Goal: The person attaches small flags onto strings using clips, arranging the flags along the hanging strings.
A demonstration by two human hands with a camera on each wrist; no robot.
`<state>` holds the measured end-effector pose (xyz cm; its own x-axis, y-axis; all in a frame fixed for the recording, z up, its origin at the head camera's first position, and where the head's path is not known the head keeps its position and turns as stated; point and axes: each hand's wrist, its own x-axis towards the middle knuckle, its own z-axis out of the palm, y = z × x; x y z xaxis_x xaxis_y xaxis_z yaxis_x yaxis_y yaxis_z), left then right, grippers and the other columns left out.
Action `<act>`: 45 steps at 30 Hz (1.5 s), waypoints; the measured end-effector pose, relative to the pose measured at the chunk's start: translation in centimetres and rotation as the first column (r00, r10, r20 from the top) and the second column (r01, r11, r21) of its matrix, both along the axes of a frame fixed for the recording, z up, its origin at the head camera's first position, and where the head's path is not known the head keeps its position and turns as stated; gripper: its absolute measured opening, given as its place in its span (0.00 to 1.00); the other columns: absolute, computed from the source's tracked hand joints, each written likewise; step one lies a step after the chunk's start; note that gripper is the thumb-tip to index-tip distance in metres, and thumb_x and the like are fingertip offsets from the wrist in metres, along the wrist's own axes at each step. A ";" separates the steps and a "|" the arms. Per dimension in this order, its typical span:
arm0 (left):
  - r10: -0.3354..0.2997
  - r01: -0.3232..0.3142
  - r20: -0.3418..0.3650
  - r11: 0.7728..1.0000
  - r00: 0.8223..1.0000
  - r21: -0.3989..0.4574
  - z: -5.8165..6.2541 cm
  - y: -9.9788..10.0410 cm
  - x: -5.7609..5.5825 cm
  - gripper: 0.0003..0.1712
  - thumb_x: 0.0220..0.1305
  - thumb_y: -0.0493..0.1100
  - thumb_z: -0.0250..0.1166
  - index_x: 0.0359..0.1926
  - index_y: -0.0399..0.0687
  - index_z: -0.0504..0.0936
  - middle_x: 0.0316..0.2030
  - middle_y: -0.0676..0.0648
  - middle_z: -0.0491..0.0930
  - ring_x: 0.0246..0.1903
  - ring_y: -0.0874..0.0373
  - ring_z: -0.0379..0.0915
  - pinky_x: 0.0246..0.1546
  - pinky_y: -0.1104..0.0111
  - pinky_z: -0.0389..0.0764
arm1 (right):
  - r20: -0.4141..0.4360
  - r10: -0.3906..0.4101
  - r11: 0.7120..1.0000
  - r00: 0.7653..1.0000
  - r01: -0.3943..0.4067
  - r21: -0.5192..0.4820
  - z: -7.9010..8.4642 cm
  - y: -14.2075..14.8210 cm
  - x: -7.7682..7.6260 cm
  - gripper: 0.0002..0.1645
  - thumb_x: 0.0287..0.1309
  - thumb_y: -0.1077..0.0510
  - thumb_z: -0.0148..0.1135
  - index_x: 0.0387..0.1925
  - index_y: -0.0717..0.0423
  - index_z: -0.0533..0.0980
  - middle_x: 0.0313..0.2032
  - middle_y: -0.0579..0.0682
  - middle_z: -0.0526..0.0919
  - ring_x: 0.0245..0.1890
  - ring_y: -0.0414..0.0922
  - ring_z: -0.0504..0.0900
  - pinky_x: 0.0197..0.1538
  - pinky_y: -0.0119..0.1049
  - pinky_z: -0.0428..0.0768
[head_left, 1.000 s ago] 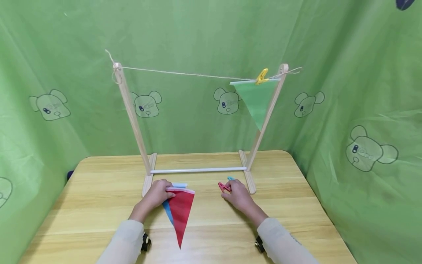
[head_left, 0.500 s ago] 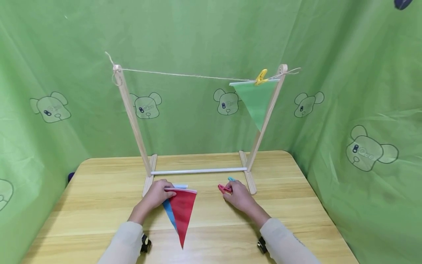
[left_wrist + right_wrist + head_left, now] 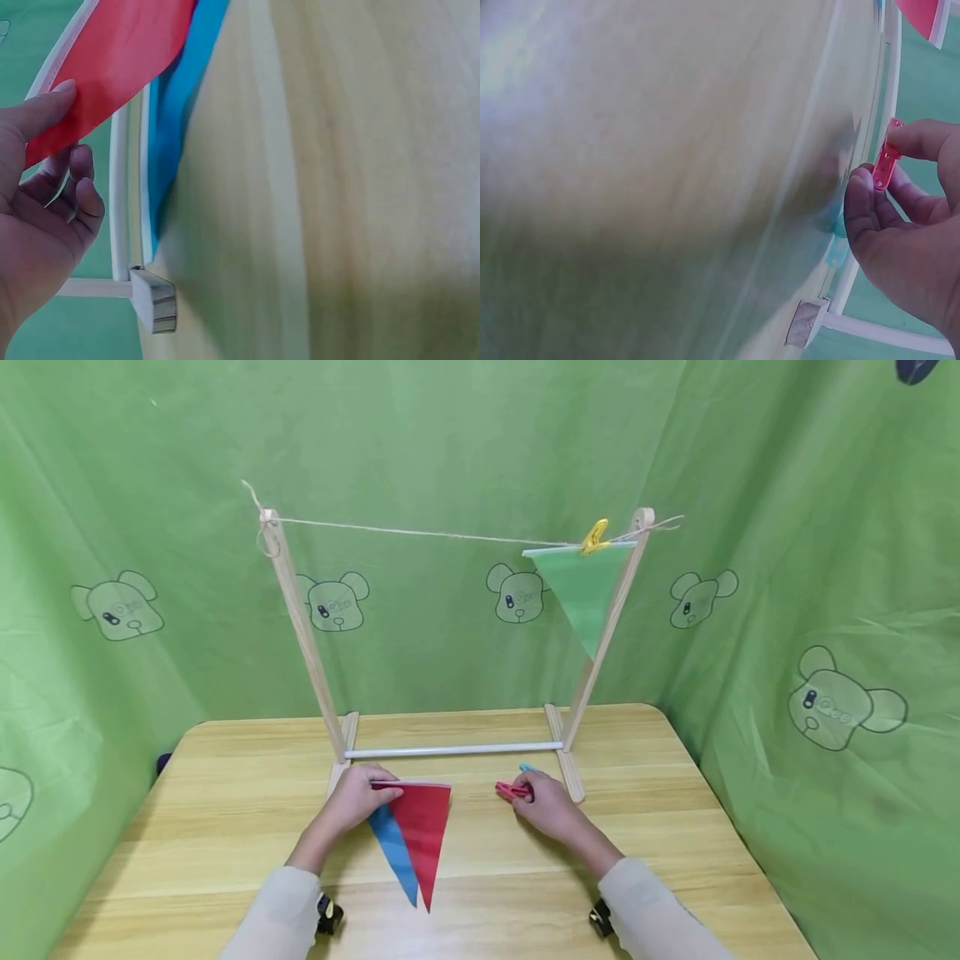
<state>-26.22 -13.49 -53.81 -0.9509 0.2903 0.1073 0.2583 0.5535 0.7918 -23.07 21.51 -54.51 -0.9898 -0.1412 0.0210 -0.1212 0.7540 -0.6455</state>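
Note:
My left hand (image 3: 358, 797) pinches a red triangular pennant (image 3: 423, 835) by its white top edge, thumb in front. Behind and below it, a blue pennant (image 3: 393, 852) lies on the table, partly covered by the red one. In the left wrist view the red pennant (image 3: 127, 60) is raised off the table, apart from the blue pennant (image 3: 169, 135). My right hand (image 3: 549, 806) pinches a red clothespin (image 3: 510, 791) between thumb and fingers. Beyond that hand lies a light blue clothespin (image 3: 527, 767), mostly hidden; the right wrist view also shows the blue clothespin (image 3: 837, 251).
A wooden frame with a left post (image 3: 303, 627), a right post (image 3: 611, 627) and a white crossbar (image 3: 450, 749) stands at the table's back. A string (image 3: 420, 532) spans the posts. A yellow clothespin (image 3: 595, 537) holds a green pennant (image 3: 581, 585) near the right post.
The red pennant has come up off the blue one with my left hand, and more of the blue shows. The red clothespin has turned slightly in my right hand.

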 end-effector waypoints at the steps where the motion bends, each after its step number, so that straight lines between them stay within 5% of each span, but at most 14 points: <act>1: -0.004 0.005 -0.001 1.000 1.000 0.014 0.2 0.0 0.1 0.03 0.59 0.36 0.76 0.36 0.46 0.93 0.35 0.50 0.88 0.37 0.59 0.82 0.38 0.71 0.83 | -0.002 0.001 1.000 1.000 -0.001 0.000 0.0 0.0 0.0 0.08 0.58 0.63 0.70 0.40 0.54 0.80 0.34 0.47 0.78 0.31 0.41 0.73 0.34 0.30 0.74; 18: -0.035 0.047 -0.105 0.992 0.994 0.116 2.1 0.3 0.3 0.05 0.61 0.34 0.74 0.38 0.46 0.93 0.37 0.48 0.90 0.42 0.55 0.85 0.43 0.70 0.84 | -0.016 -0.039 0.995 0.999 0.037 -0.097 0.9 0.0 0.2 0.12 0.60 0.63 0.72 0.45 0.57 0.82 0.35 0.48 0.77 0.33 0.41 0.74 0.34 0.27 0.76; 35: 0.039 -0.023 -0.093 0.985 0.995 0.173 3.9 1.0 0.9 0.07 0.61 0.37 0.75 0.41 0.45 0.93 0.39 0.46 0.89 0.38 0.58 0.82 0.34 0.74 0.82 | -0.082 -0.037 0.968 0.996 0.016 -0.249 3.1 0.8 -0.1 0.18 0.56 0.69 0.72 0.49 0.61 0.81 0.37 0.52 0.83 0.35 0.41 0.80 0.39 0.26 0.83; 45: 0.083 -0.068 -0.070 0.980 0.994 0.186 4.7 1.2 1.0 0.07 0.62 0.38 0.75 0.42 0.45 0.92 0.41 0.45 0.88 0.38 0.56 0.81 0.35 0.74 0.83 | -0.122 -0.045 0.973 0.991 0.016 -0.230 4.9 1.4 -0.3 0.17 0.58 0.67 0.72 0.50 0.60 0.80 0.39 0.54 0.82 0.36 0.43 0.80 0.39 0.26 0.83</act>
